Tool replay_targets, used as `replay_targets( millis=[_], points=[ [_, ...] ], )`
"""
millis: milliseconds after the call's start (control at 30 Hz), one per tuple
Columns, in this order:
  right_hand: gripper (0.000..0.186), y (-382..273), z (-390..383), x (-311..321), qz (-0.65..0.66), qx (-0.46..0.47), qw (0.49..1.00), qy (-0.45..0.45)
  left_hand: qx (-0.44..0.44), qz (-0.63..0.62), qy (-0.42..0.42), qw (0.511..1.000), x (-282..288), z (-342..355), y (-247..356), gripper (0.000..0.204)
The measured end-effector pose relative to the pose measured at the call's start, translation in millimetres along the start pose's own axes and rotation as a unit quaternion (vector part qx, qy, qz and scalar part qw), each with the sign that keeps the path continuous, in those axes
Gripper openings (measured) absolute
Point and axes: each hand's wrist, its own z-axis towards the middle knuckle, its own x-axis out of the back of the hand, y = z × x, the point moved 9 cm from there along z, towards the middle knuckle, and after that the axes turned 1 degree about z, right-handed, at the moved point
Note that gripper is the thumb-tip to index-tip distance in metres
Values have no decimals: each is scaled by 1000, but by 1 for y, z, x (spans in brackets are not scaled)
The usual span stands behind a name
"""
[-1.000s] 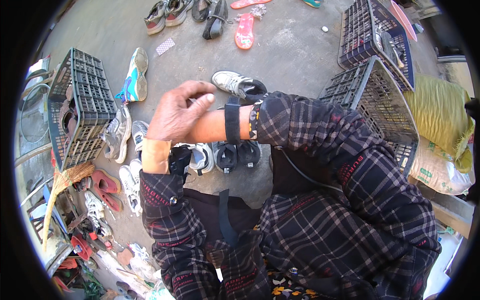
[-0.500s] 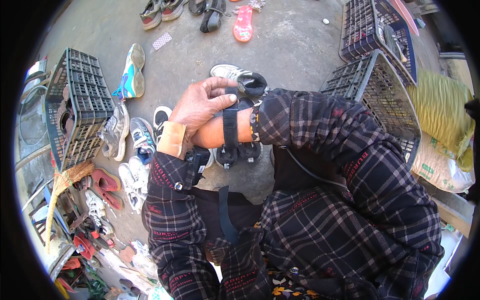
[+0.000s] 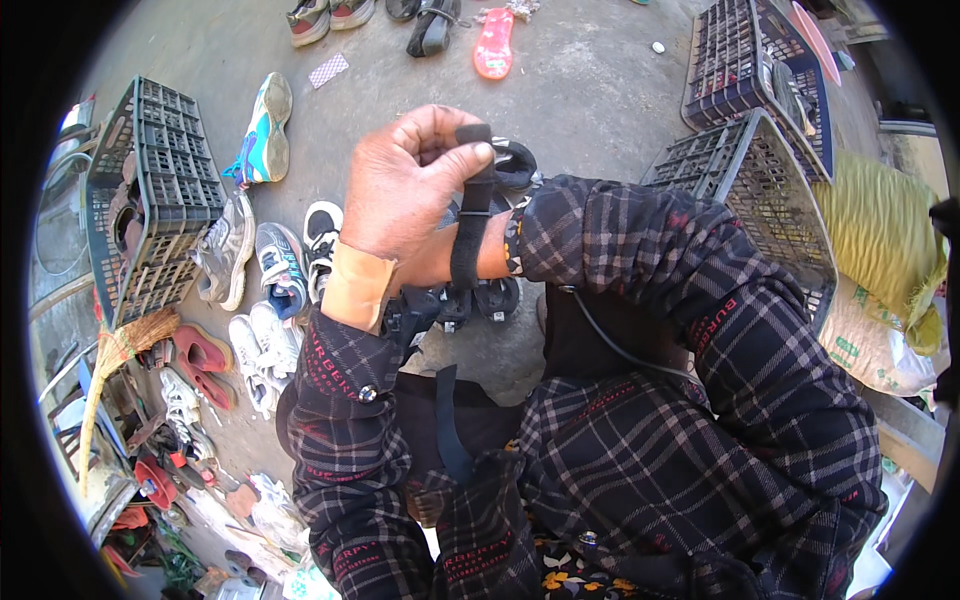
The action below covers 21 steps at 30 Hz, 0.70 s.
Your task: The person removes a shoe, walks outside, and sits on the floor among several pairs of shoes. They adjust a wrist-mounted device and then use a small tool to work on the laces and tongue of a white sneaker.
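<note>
L hand [image 3: 400,190] pinching strap [image 3: 474,195] end btwn thumb & curled fingers, strap running across R wrist [image 3: 493,248]; R hand hiding behind L hand, can't tell its fingers; shoes [image 3: 262,362] lying nearby, crates [image 3: 165,180] sitting L & R

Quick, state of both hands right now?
Left hand: closed, pinching the end of the black strap.
Right hand: mostly hidden behind the left; open or closed cannot be told.
</note>
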Motion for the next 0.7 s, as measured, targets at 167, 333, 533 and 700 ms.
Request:
replay_targets(
  millis=[167, 333, 533, 700],
  points=[
    [22, 3, 5, 0, 14, 0, 1000, -6, -31, 28, 28, 999, 11, -4, 14, 14],
    [23, 15, 10, 25, 59, -37, 997, -26, -93, 75, 74, 990, 26, -13, 39, 15],
    [24, 31, -32, 82, 224, -63, 971, 61, -165, 204, 45, 964, 21, -15, 55, 15],
    [26, 33, -80, 129, 375, -13, 908, 189, -191, 159, 18, 969, 14, -10, 55, 16]
  ],
)
